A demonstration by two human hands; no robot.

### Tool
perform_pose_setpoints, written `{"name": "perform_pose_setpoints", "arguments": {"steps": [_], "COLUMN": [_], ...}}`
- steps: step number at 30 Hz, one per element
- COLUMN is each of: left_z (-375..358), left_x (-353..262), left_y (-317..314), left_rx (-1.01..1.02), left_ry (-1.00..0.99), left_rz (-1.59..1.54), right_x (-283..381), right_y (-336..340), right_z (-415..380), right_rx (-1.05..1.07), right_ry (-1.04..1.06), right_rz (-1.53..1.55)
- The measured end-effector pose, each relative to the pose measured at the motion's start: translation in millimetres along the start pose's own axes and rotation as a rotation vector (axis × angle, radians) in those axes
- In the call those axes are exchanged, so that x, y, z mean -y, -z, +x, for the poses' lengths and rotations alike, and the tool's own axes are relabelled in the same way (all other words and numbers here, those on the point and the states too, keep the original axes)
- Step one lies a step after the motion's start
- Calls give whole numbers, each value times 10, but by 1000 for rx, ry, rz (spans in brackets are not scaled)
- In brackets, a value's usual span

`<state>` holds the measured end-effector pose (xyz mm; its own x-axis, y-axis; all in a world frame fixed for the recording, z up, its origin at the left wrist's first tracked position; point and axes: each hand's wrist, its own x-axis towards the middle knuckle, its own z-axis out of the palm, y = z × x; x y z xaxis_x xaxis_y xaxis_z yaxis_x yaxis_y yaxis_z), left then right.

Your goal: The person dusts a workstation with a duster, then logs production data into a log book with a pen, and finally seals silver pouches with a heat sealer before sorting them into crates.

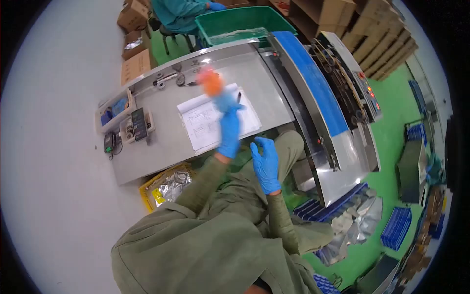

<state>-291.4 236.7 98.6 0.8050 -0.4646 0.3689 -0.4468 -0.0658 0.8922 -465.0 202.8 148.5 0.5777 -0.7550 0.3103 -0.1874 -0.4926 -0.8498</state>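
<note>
My left hand [230, 131], in a blue glove, reaches over the work table and grips a blurred bottle-like thing [214, 84] with an orange and pink top and a light-blue lower part. Motion smears its exact kind. Under it lies an open pad of written paper sheets [199, 130], with a dark pen [239, 97] at the upper right, close to my left hand. My right hand [266, 165], also gloved in blue, hovers above my lap near the table's front edge. Its fingers are slightly bent and apart, with nothing in them.
A phone [139, 124] rests by small-parts trays [116, 111] at the table's left. Metal parts [180, 79] lie along the back. A blue conveyor machine [313, 83] flanks the right side. A yellow basket [147, 196] of foil pouches sits below. Another person [178, 14] sits beyond a green tub [245, 19].
</note>
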Motion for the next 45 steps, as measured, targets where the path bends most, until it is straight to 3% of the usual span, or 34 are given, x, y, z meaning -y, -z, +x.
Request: {"name": "perform_pose_setpoints", "arguments": {"steps": [1, 2, 5, 6, 9, 12, 14, 17, 20, 23, 26, 30, 45], "left_z": [204, 382, 783, 832, 907, 802, 473, -31, 21, 48, 55, 94, 90], "left_x": [441, 873, 1717, 1987, 2223, 1759, 1718, 1816, 1706, 1743, 1755, 1727, 1771], "left_y": [347, 758, 1707, 1866, 1995, 1791, 1614, 1441, 1393, 1404, 1394, 1389, 1367], "left_rx": [-19, -91, -240, -251, -213, -201, -63, 256, 287, 303, 315, 326, 344], "left_ry": [195, -10, 207, 255, 286, 141, -16, 24, 89, 84, 127, 129, 133], "left_rz": [33, -1, 469, 633, 708, 1005, 864, 807, 860, 860, 863, 864, 875], "right_x": [-98, -212, -672, -781, -1029, -1277, -1491, -1600, -1235, -1277, -1639, -1598, -1663], "right_y": [-107, -214, -514, -664, -1149, -1544, -1737, -1862, -1811, -2089, -2331, -2320, -2388], "right_z": [100, 201, 581, 705, 1137, 1384, 1404, 1500, 1681, 1526, 1353, 1348, 1306], "right_rx": [11, 21, 187, 224, 333, 429, 472, 426, 425, 331, 290, 300, 209], "right_ry": [-71, -146, -255, -266, -288, -280, -236, -278, -519, -504, -396, -258, -207], "right_rz": [-27, -57, -311, -351, -484, -609, -635, -578, 51, 520, 424, 187, 190]}}
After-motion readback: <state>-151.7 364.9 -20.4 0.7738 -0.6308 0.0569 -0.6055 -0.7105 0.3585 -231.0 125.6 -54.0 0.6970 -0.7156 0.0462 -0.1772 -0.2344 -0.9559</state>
